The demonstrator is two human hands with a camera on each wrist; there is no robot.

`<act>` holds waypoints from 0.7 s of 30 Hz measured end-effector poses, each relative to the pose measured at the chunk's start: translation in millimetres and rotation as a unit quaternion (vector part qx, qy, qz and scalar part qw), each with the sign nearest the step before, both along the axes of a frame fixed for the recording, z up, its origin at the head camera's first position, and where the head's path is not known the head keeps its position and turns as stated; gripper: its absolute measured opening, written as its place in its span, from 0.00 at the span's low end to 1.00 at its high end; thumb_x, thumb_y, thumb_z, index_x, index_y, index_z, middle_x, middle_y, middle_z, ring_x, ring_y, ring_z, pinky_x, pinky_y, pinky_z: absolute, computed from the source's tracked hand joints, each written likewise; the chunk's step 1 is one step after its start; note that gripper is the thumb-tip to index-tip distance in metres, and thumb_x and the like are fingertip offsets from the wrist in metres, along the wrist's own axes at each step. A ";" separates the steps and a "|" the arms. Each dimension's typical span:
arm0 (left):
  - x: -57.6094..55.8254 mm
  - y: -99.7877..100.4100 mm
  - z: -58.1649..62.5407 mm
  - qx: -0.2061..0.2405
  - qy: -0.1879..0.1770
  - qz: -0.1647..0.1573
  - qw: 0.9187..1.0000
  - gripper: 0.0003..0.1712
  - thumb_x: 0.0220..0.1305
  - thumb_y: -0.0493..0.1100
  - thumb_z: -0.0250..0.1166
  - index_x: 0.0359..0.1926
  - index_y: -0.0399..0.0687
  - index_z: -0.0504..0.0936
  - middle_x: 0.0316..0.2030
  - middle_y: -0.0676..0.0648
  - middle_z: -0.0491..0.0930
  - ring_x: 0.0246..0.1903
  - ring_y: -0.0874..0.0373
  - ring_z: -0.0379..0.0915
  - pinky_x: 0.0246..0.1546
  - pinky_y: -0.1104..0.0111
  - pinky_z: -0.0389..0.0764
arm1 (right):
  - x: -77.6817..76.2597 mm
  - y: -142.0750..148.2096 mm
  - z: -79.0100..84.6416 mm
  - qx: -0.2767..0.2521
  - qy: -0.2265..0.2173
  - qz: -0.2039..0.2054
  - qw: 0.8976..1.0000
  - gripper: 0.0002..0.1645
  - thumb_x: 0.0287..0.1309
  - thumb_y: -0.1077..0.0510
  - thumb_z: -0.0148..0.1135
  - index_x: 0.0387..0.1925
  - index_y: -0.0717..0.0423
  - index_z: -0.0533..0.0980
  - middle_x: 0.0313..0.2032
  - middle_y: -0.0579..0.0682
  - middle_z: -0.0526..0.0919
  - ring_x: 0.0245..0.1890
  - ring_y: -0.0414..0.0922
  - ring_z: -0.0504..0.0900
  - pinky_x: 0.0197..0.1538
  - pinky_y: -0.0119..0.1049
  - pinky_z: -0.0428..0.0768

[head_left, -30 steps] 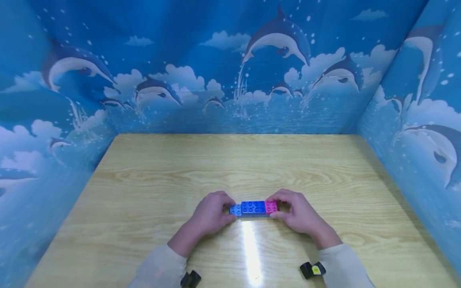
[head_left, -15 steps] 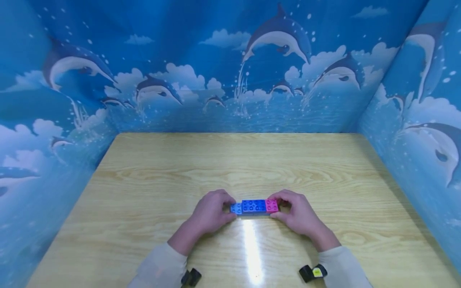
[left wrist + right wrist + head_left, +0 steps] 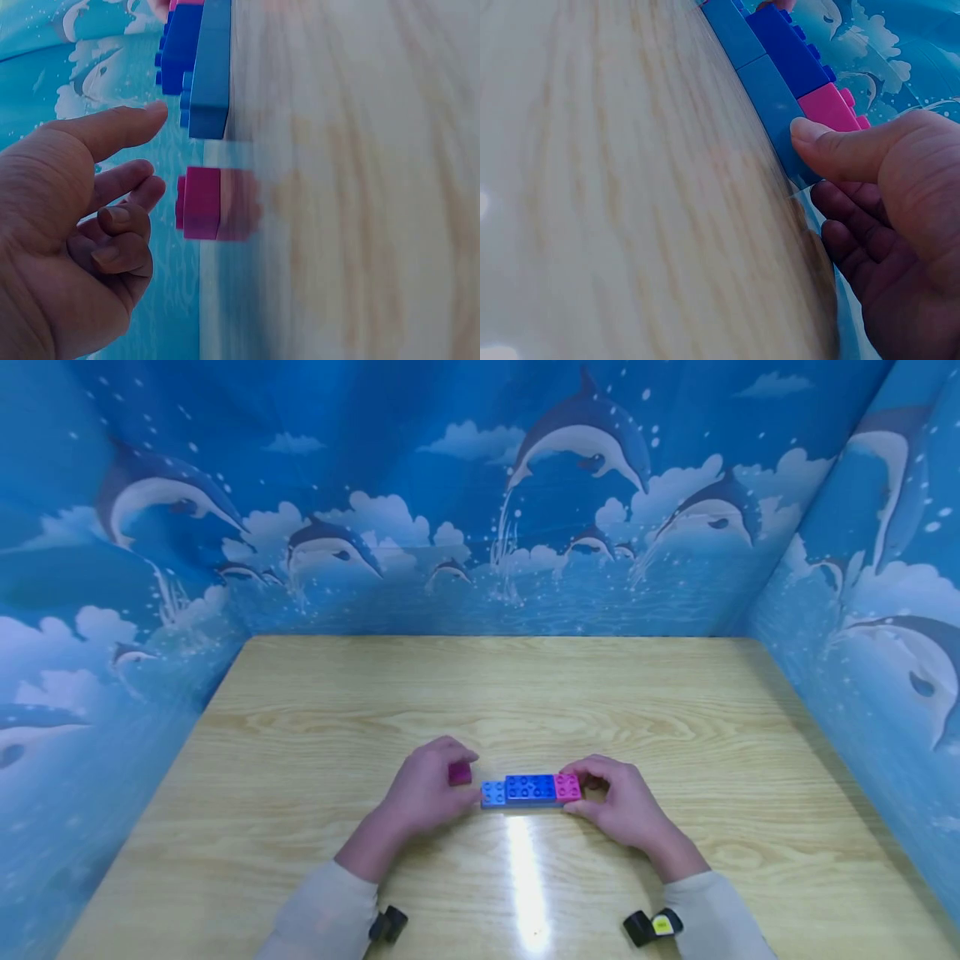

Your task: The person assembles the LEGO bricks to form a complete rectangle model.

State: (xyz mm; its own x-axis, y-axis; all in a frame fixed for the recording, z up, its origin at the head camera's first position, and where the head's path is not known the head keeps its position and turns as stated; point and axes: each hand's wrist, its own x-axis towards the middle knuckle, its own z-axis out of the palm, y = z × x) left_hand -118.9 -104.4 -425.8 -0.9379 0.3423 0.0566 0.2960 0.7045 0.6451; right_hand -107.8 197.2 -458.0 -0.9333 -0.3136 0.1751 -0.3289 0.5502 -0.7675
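A row of toy building bricks lies on the table in front of me. Its base is two light blue bricks point(image 3: 769, 101) end to end, with a dark blue brick point(image 3: 530, 787) and a pink brick point(image 3: 567, 787) on top. My right hand point(image 3: 622, 800) grips the right end, thumb on the near side of the base in the right wrist view. Left of the row, a separate magenta brick point(image 3: 201, 204) stands studs up on the table. Around it, apart from it in the left wrist view, is my left hand point(image 3: 427, 789), fingers loosely bent and holding nothing.
The wood-grain table point(image 3: 480, 693) is bordered at the back and sides by blue curtains point(image 3: 420, 568) printed with dolphins. A bright strip of glare point(image 3: 525, 877) lies in front of the bricks. Each wrist wears a black camera point(image 3: 651, 927).
My left hand has let go of the row's left end and moved slightly left and back. The magenta brick now shows beside its fingers. My right hand keeps its grip.
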 end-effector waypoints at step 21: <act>-10.4 -13.6 -11.4 -0.040 -0.042 0.063 0.996 0.26 0.50 0.45 0.79 0.50 0.42 0.84 0.46 0.47 0.81 0.49 0.49 0.77 0.56 0.55 0.76 | 1.7 0.4 0.6 -0.004 -0.013 -0.007 1.000 0.23 0.42 0.63 0.82 0.43 0.46 0.84 0.38 0.36 0.83 0.38 0.40 0.80 0.43 0.38 0.80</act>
